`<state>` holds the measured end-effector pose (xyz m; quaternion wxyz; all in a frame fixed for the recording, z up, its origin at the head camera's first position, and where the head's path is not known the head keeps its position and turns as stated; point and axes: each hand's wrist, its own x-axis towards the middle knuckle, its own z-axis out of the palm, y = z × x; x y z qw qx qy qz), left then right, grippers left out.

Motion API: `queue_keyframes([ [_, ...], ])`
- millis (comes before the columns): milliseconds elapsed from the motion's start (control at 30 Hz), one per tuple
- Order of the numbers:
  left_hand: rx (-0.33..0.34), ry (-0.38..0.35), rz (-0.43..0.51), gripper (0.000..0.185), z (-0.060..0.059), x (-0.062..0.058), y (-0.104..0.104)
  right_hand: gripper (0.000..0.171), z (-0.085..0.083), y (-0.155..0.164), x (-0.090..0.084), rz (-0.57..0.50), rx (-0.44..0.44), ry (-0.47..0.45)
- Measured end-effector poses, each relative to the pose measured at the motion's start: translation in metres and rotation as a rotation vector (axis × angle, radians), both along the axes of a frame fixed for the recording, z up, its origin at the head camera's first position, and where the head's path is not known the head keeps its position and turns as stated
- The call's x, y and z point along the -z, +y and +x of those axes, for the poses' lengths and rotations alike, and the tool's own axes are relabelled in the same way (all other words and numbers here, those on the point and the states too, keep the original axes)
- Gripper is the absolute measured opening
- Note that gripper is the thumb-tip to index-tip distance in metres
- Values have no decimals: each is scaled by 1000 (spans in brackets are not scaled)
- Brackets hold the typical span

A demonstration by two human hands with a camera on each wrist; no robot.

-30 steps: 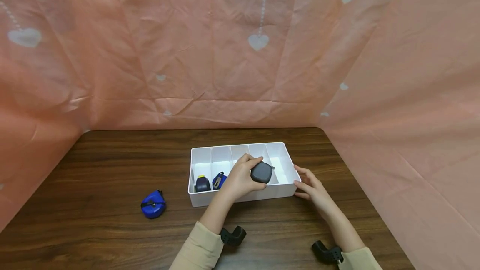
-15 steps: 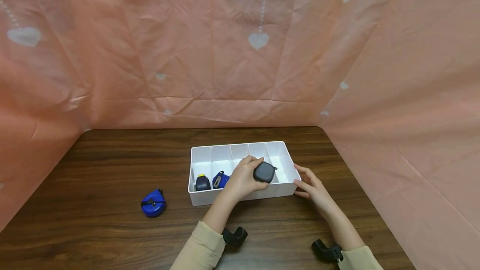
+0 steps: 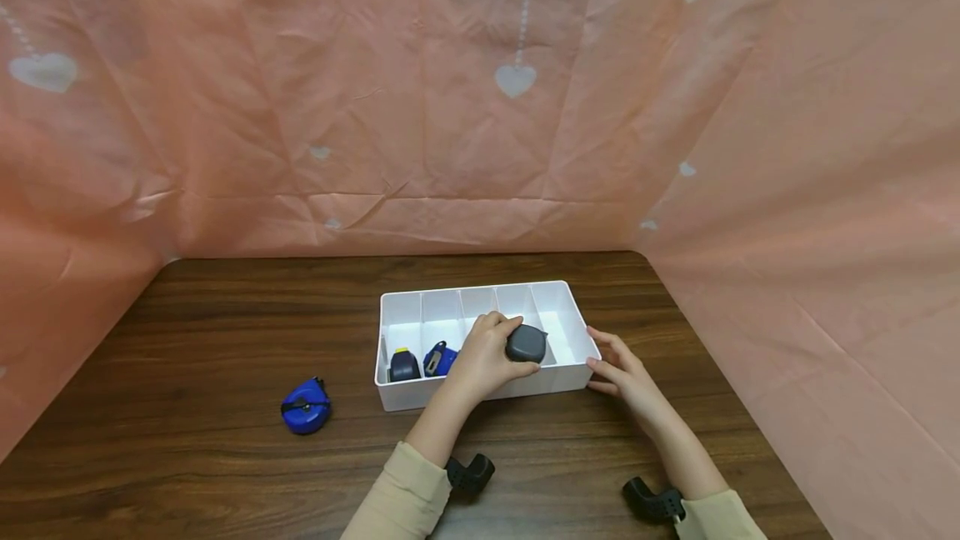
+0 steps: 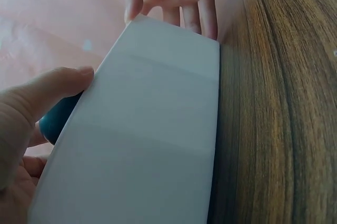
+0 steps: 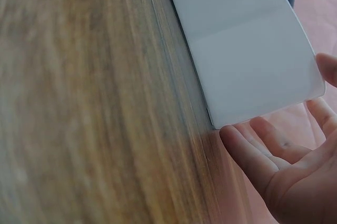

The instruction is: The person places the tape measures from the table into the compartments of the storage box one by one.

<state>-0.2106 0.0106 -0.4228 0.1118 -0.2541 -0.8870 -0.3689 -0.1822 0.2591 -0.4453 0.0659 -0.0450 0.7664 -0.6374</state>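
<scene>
My left hand (image 3: 486, 354) grips a dark grey tape measure (image 3: 526, 343) low over the right half of a white divided box (image 3: 536, 382). In the left wrist view, the thumb lies along the box's rim, and the tape measure (image 4: 57, 120) shows partly behind the wall. At the box's right end, my right hand (image 3: 626, 373) touches the corner with fairly straight fingers; the right wrist view has its fingertips (image 5: 230, 134) against the end wall. Inside the leftmost compartment stands a dark tape measure with a yellow top (image 3: 404, 365). A blue tape measure (image 3: 438, 359) occupies the compartment beside it, partly hidden by my left hand.
Another blue tape measure (image 3: 306, 407) with a black strap lies on the wooden table (image 3: 225, 332), left of the box. The rightmost compartment (image 3: 564, 327) has bare white walls. Pink cloth (image 3: 420, 123) with white hearts hangs behind and along the sides.
My left hand has moved slightly right with the grey tape measure, which now sits tilted flatter. The right hand stays at the box's right end.
</scene>
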Motion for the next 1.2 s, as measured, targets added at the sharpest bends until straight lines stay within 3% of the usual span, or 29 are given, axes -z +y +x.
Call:
queue_keyframes([
  [200, -11, 15, -57, 66, 0, 1, -1, 55, -1, 0, 0, -2, 1, 8],
  [467, 48, 58, -243, 31, 3, 0, -3, 55, -1, -2, 2, -5, 3, 16],
  [1200, 40, 117, -280, 39, 7, -3, -2, 56, 0, -1, 2, -2, -5, 11],
])
